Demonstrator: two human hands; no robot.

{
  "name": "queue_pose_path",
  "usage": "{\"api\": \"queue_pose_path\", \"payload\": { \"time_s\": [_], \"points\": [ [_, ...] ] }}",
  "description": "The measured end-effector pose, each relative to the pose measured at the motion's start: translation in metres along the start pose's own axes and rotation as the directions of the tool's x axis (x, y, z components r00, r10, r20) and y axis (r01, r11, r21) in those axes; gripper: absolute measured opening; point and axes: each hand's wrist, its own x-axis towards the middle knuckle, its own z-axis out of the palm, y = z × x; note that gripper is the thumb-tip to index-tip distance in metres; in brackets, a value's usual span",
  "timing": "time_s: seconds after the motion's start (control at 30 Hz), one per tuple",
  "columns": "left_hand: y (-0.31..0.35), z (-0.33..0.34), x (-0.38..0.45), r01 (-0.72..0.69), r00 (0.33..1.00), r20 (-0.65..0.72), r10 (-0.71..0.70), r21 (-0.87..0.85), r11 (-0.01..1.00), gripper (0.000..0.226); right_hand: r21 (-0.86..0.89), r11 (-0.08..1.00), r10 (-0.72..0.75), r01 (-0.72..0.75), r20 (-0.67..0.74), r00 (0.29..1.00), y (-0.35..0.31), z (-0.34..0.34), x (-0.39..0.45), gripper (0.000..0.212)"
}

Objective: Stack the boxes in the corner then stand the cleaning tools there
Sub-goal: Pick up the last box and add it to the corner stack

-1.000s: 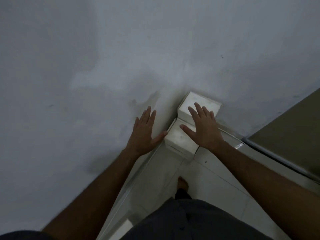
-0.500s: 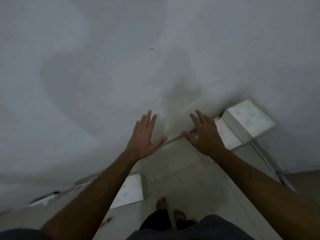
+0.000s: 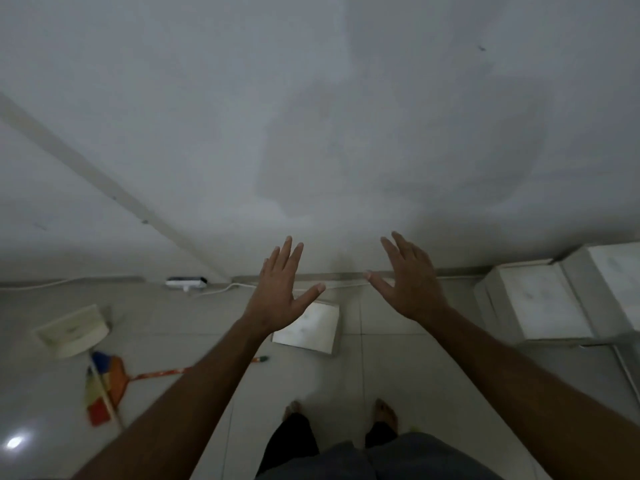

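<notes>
Two white boxes stand against the wall at the far right: a lower box and a taller box beside it, cut off by the frame edge. A third white box lies flat on the floor tiles in the middle, partly behind my left hand. My left hand and my right hand are both held out in the air with fingers spread, holding nothing. At the left lie a cream dustpan, a colourful broom head with an orange handle, and a pale stick.
A white power strip with its cable lies along the foot of the grey wall. A pale trunking strip runs diagonally on the wall. My bare feet stand on the light tiles.
My view has swung left, away from the corner. The two boxes slid to the right edge, my right hand left them, and the flat box and cleaning tools came into sight.
</notes>
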Motion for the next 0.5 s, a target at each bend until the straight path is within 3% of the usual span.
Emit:
{"api": "queue_pose_path", "payload": {
  "time_s": [0.23,0.5],
  "points": [
    [-0.058,0.005,-0.036,0.081,0.997,-0.006,-0.081,-0.049,0.996,0.091,0.004,1.0,-0.007,0.007,0.054,0.999,-0.043,0.056,0.002,0.084],
    [-0.161,0.01,-0.042,0.027,0.998,0.055,-0.024,-0.048,0.999,0.09,0.022,0.995,0.097,-0.1,0.09,0.991,-0.103,0.129,0.011,0.084]
  ]
}}
